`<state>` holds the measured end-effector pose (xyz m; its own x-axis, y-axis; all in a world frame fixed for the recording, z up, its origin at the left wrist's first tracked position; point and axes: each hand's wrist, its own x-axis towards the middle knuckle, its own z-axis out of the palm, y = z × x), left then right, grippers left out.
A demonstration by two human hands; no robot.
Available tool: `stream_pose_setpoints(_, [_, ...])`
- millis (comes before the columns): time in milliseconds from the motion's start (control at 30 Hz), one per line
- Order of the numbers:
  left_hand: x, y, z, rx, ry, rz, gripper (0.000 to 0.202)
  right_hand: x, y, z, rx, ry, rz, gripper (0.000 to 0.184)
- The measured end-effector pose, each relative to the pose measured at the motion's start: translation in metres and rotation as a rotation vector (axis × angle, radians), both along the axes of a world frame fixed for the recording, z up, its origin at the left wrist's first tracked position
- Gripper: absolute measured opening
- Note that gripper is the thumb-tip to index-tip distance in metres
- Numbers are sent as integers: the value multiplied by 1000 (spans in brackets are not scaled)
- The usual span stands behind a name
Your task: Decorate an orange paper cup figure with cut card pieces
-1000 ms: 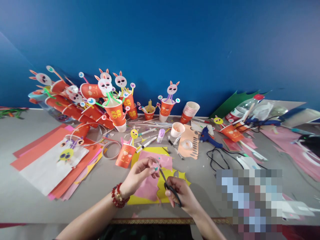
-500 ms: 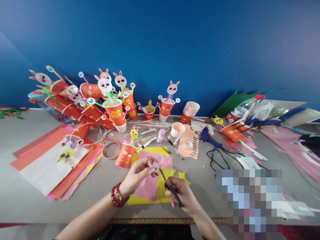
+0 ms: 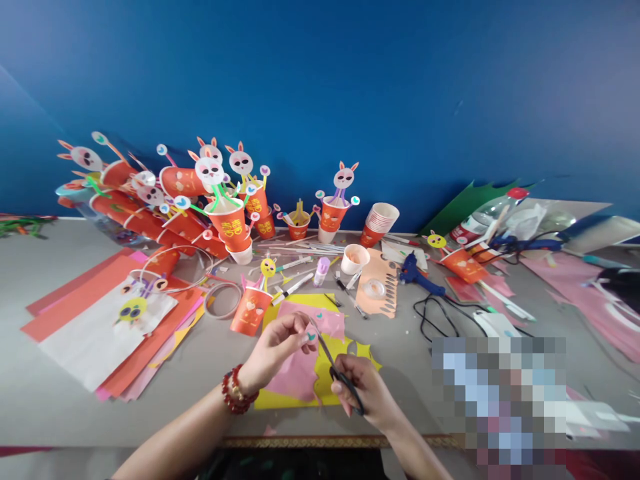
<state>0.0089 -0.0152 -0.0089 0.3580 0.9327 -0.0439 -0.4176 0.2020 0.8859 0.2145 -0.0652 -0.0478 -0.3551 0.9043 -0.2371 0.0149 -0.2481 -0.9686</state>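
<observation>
My left hand (image 3: 280,347), with a red bead bracelet on the wrist, pinches a small pink paper piece (image 3: 311,331) between thumb and fingers. My right hand (image 3: 367,392) grips black-handled scissors (image 3: 334,365), whose blades point up-left and meet that small piece. Both hands hover over a pink paper sheet (image 3: 303,370) lying on a yellow sheet (image 3: 290,399) near the table's front edge. An orange paper cup (image 3: 250,310) with a yellow face on a stick stands just left of the sheets.
Orange cups with bunny faces (image 3: 225,213) crowd the back left. Stacked coloured paper (image 3: 100,320) lies at left. A blue glue gun (image 3: 417,273) with its black cord, a cup stack (image 3: 380,223), pens and a tape roll (image 3: 374,288) fill the middle. A blurred patch (image 3: 500,393) covers the right front.
Almost nothing has moved; my hands keep the same hold on the paper piece and scissors, shifting only slightly.
</observation>
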Motion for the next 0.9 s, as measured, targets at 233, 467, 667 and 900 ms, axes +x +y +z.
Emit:
stream_pose_setpoints(233, [-1,1,-2,7,-12,1,25,1,-1,1,-19,4,-5,56])
stream_pose_setpoints(467, [-1,2,-4,10,-25,9,25,1,-1,1,-49,19,-7,57])
stream_pose_setpoints(667, [-1,3,-5,12,-35,21,24,2,-1,0,-38,3,-9,59])
stream_pose_setpoints(900, [-1,3,-2,19,-35,20,25,1,-2,1,-48,8,-10,59])
